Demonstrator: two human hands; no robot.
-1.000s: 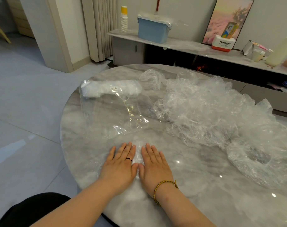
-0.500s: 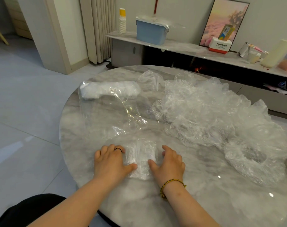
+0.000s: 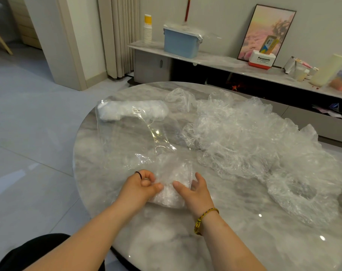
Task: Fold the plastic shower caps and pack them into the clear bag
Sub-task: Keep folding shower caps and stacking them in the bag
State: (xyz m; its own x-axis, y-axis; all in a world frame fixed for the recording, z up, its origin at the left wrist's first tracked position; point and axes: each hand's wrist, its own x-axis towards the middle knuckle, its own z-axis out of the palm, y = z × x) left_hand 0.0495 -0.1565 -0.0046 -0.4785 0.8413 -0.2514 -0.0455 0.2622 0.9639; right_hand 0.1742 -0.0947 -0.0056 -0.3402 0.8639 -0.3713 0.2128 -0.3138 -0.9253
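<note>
Nearest, at the marble table's front edge, the left hand pinches and the right hand grips 1 folded shower cap from either side. Just beyond lies the clear bag, with a white bundle of caps at its far end. A loose cap pile sits to the right.

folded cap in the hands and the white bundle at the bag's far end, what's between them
Head view: only the flat, unfilled stretch of the clear bag, with the marble table showing through it.

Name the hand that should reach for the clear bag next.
Probably left. The left hand is nearer the clear bag, lying left of the folded cap; the right hand sits opposite.
</note>
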